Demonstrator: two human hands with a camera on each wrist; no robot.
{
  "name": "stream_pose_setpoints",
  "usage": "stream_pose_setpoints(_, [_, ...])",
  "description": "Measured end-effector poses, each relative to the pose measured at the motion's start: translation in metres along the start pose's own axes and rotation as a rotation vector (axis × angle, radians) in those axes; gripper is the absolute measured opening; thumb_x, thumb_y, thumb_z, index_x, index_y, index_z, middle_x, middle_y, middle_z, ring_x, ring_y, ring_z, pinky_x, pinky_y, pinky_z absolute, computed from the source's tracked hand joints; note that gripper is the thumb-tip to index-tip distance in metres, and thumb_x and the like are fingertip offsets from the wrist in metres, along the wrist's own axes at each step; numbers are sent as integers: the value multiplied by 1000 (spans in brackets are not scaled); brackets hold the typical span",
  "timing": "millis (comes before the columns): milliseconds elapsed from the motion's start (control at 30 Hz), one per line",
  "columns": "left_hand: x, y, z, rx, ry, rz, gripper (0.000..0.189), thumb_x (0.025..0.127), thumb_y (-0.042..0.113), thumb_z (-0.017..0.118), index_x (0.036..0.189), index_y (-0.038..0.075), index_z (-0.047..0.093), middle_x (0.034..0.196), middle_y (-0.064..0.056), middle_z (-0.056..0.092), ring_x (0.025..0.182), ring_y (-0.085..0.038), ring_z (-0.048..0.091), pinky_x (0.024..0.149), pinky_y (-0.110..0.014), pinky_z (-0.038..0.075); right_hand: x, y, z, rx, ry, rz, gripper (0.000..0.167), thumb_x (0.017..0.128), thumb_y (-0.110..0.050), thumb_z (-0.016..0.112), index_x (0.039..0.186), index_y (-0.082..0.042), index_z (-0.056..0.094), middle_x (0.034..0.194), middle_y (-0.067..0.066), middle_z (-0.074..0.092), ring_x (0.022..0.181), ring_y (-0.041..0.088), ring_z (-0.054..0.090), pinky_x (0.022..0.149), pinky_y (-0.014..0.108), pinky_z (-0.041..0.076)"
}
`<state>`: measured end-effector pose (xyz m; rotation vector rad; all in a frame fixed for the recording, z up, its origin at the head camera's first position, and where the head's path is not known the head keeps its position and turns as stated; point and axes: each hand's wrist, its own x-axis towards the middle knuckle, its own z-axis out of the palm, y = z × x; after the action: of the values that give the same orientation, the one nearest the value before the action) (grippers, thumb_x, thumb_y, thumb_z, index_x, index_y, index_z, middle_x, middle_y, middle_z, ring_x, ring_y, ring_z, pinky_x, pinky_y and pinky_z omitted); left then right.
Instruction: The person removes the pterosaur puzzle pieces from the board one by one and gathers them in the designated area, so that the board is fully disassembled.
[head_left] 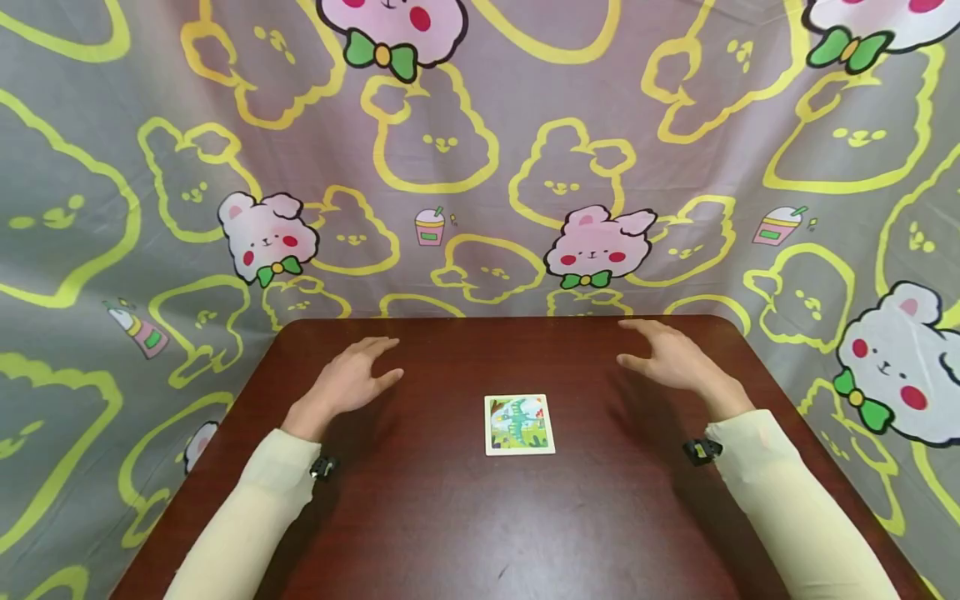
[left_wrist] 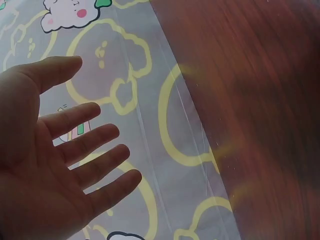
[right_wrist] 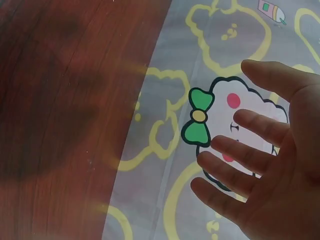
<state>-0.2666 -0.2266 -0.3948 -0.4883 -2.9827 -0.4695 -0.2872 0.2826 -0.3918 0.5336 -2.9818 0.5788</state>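
A square picture card [head_left: 519, 425] with a green dinosaur on it lies flat near the middle of the dark wooden table [head_left: 450, 517]. To its left, my left hand [head_left: 348, 382] hovers over the table with nothing in it. In the left wrist view the fingers [left_wrist: 95, 142] of that hand are spread and fairly straight. On the card's other side, my right hand [head_left: 671, 358] is held up above the table, likewise holding nothing. Its thumb [right_wrist: 270, 77] and fingers stand apart in the right wrist view. Both hands are well away from the card.
A grey curtain [head_left: 495, 167] with yellow outlines and white bear faces hangs behind the table and along both sides. The table's far edge [head_left: 510, 317] runs close to it. Small black devices [head_left: 324, 467] sit at both wrists, over pale sleeves.
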Motion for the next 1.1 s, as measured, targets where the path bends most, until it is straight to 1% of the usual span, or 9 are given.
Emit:
stream_pose_setpoints(133, [-1,4,2,-21,-5,2,61,96,41,63,148,12,48,153,-17,46,139,-40,45,107,-63,42,1,0,2,3,16,-19,64,92,-34,69,145,-7,47,147,25,49,135,45,47,111,61,36])
stream_pose_setpoints(333, [-3,9,4,-41,-17,13,61,95,39,66,147,12,50,152,-17,47,138,-40,47,107,-62,43,3,-1,6,25,14,-9,61,91,-32,70,144,-7,50,143,24,54,126,43,55,105,60,43])
stream_pose_setpoints(633, [-9,17,12,-57,-6,41,59,93,39,68,144,14,53,149,-14,52,135,-38,50,104,-60,46,1,-6,13,86,19,-11,57,92,-29,70,140,-5,53,139,21,59,124,41,58,104,58,46])
stream_pose_setpoints(900, [-10,26,18,-90,34,89,54,93,38,69,140,12,58,143,-12,57,131,-35,55,103,-56,48,3,-10,18,137,20,-20,52,92,-28,70,138,-7,56,134,17,63,119,37,62,99,56,50])
stream_pose_setpoints(1100, [-11,34,21,-123,20,109,52,95,39,66,138,11,59,141,-12,59,131,-33,56,106,-53,47,3,-12,23,189,11,-19,49,92,-28,71,136,-10,58,131,15,65,116,35,64,96,54,53])
